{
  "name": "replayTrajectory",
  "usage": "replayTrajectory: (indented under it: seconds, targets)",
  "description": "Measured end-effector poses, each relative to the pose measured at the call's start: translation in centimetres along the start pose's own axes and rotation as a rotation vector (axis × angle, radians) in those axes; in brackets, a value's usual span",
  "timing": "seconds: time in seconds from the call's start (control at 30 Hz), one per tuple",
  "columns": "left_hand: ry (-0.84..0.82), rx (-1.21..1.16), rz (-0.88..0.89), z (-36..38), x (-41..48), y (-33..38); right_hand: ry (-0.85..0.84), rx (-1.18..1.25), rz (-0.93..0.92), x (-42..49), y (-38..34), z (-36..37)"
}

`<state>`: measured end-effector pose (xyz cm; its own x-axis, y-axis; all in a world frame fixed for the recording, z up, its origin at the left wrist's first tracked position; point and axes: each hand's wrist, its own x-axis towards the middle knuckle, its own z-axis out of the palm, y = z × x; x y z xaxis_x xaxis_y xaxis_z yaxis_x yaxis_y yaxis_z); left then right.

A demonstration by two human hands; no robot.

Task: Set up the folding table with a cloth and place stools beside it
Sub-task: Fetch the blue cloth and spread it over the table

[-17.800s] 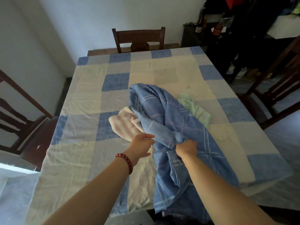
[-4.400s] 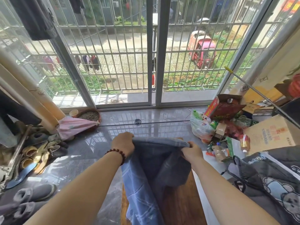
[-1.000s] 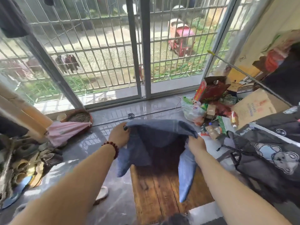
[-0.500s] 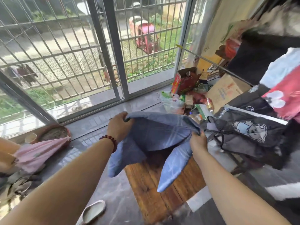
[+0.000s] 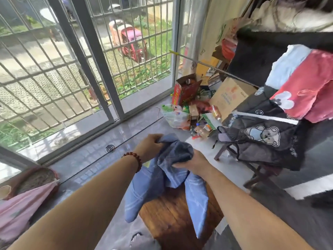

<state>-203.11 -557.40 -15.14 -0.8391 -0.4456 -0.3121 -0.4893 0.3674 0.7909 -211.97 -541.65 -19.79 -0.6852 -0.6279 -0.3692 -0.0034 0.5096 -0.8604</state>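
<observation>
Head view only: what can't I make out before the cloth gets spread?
1. Wooden tabletop: far end lies under the blue cloth, near end is cut off by the bottom edge, and its folding legs are hidden beneath it.
2. Right hand: fingertips are buried in the cloth's folds.
3. Seat at right: covered by the bear-print jacket. Only dark legs show, so stool or chair is unclear.

Both bare forearms reach forward, hands close together. The left hand (image 5: 150, 146) curls its fingers round a bunched cloth (image 5: 162, 181); the right hand (image 5: 195, 162), just beside it, grips the same cloth, back upward.
</observation>
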Motion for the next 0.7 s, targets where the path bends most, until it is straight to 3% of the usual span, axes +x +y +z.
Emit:
replayTrajectory:
  seconds: [0.3, 0.5, 0.6, 0.7]
  targets:
    - [-0.235, 0.031, 0.164, -3.5, 3.4, -1.5, 0.191, 0.108, 0.170, 0.9, -2.3, 2.9]
    - [-0.282, 0.109, 0.193, -4.4, 3.6, -2.7, 0.458, 0.323, 0.161, 0.3, -2.8, 4.2]
    - [-0.324, 0.413, 0.197, -4.6, 3.5, -4.0, 0.505, 0.366, 0.162, -0.7, -2.6, 4.3]
    - [-0.219, 0.630, 0.181, -4.4, 3.4, -4.7, 0.566, 0.417, 0.194, -1.6, -2.0, 4.2]
